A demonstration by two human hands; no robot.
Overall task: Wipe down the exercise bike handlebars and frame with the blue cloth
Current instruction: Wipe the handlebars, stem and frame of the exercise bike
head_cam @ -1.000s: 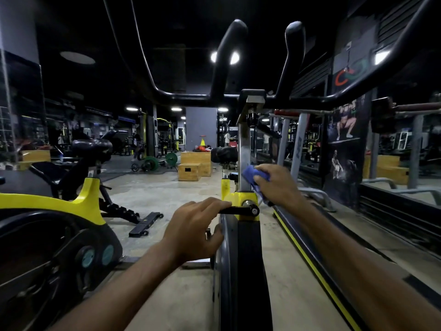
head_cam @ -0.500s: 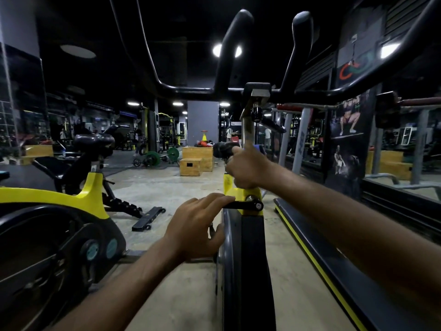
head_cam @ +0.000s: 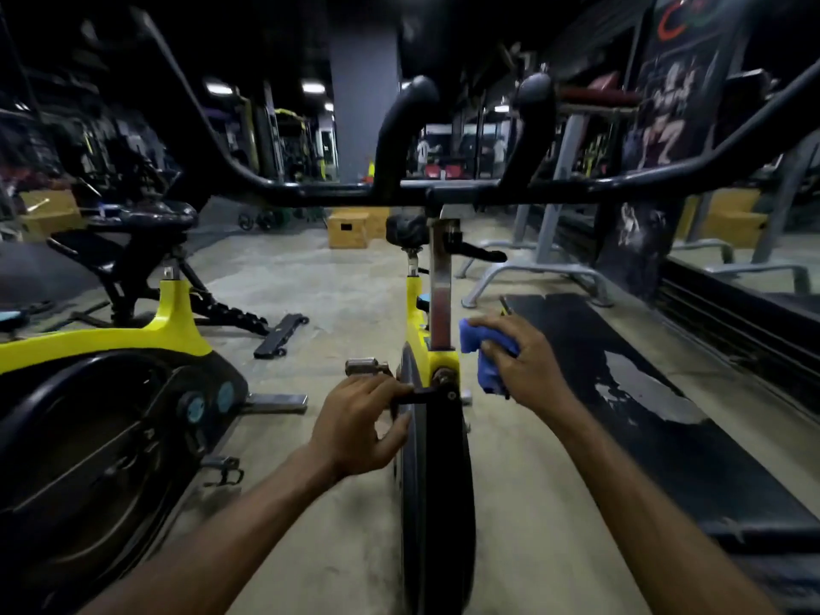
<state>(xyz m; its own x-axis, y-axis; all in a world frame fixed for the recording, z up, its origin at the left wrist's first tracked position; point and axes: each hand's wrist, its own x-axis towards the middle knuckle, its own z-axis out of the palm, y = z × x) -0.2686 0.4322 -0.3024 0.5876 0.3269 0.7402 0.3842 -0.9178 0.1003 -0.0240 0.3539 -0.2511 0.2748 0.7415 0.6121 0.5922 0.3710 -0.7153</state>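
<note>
The exercise bike stands straight ahead: black handlebars (head_cam: pixel 337 188) run across the upper view, a silver post (head_cam: pixel 441 286) drops into the yellow frame (head_cam: pixel 419 335), and the black flywheel (head_cam: pixel 437 481) fills the lower middle. My right hand (head_cam: pixel 521 361) grips the bunched blue cloth (head_cam: pixel 481 352) just right of the post's base, beside the yellow frame. My left hand (head_cam: pixel 361 423) holds the black lever (head_cam: pixel 421 396) at the flywheel's top, thumb under it.
A second yellow and black bike (head_cam: pixel 111 392) stands close on the left with its saddle (head_cam: pixel 155 215). A black floor mat (head_cam: pixel 643 406) lies to the right. Wooden boxes (head_cam: pixel 350 228) and a bench frame (head_cam: pixel 532 268) stand farther back on the concrete floor.
My right hand came down the post with the blue cloth, from high beside it to its base on the right. The view tilted down. My left hand stayed on the lever.
</note>
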